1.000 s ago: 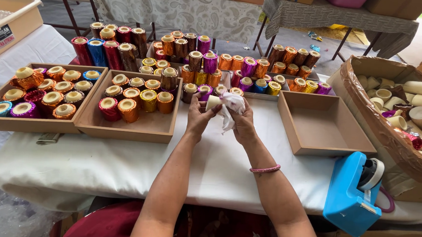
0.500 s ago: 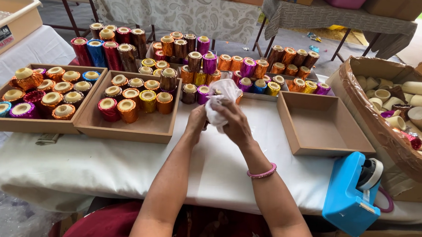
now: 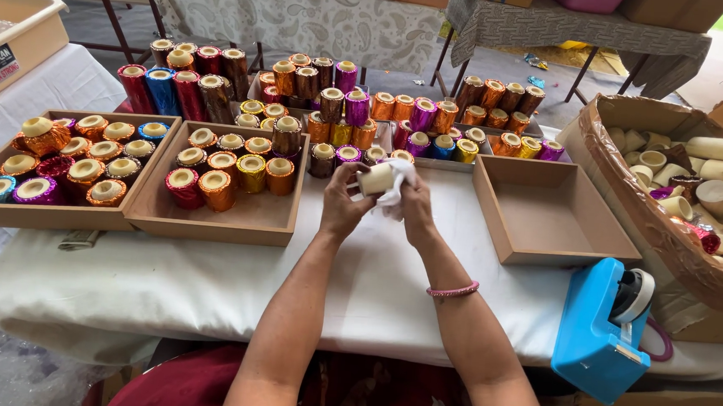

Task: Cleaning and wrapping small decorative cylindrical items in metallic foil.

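Bare cream spool (image 3: pixel 376 179) held up just above the desk (image 3: pixel 206 277), centre of view, front of the rows of finished spools. White cloth (image 3: pixel 397 188) bunched against its right side and trailing down between the hands.

Left hand (image 3: pixel 344 206): grip closed around the spool from the left, fingers curled on its side. Right hand (image 3: pixel 415 213): grip closed on the cloth, pressing it to the spool; pink bangle (image 3: pixel 452 290) on that wrist.

Just behind the hands: foil-wrapped spools (image 3: pixel 342 110) standing upright in rows, gold, copper, purple, red, blue, brown tops showing cream cores.

Left of the hands: shallow cardboard tray (image 3: pixel 235 220) with a partial fill of wrapped spools at its back; front half bare. Further left, second cardboard tray (image 3: pixel 51 216), nearly full, mixed colours.

Right of the hands: empty cardboard tray (image 3: pixel 547 252), just beside the right forearm.

Near right edge: blue tape dispenser (image 3: pixel 600 330) at the desk's front corner. Beyond it, large open box (image 3: pixel 630 194) lined with brown paper, holding loose bare cream cores.

Desk covered in white cloth sheet. Patterned drape on another table (image 3: pixel 306 16) behind.
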